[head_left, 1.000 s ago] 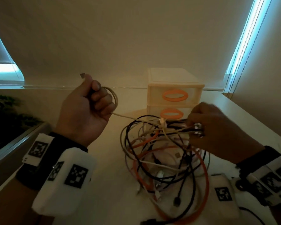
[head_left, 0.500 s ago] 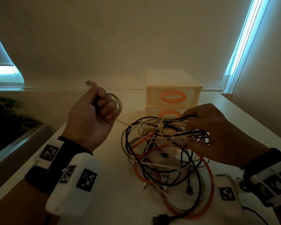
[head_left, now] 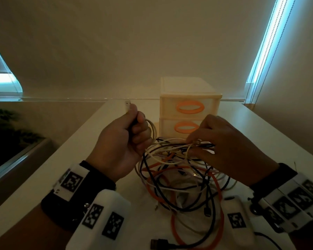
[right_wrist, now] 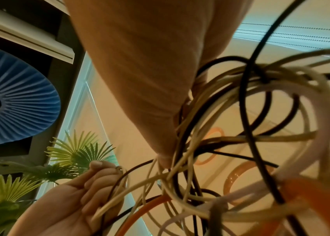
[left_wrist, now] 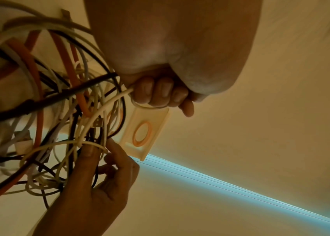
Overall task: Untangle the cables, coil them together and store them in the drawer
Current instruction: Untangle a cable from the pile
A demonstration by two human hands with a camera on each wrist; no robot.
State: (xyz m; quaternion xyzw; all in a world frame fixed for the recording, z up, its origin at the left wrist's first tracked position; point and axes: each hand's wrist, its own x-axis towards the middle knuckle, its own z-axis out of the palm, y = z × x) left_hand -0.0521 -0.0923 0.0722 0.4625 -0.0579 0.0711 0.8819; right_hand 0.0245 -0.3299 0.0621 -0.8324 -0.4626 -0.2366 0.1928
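So the left hand (head_left: 121, 143) is balled into a fist around a beige cable (head_left: 153, 130), with a couple of loops of it sticking out past the knuckles and the USB plug (head_left: 127, 105) poking up above the thumb. From the left wrist view the fingers (left_wrist: 156, 92) are curled tight over that cable, which runs straight down into the mess.

And the mess is a big tangle of cables (head_left: 181, 177), black, orange, white and beige all looped through each other, sitting on the white table (head_left: 83, 147) right in front of the person. The right hand (head_left: 229, 150) is up at the top of the pile, fingertips pinching a bunch of the thin beige and black strands together. In the right wrist view those strands fan out from under the thumb (right_wrist: 164, 158).

Just behind the tangle is a small cream drawer unit (head_left: 190, 98), two drawers with orange oval handles, both closed. One black USB plug (head_left: 159, 244) lies loose at the near edge of the table. Off to the left there's a green plant (right_wrist: 73, 153) by the window.
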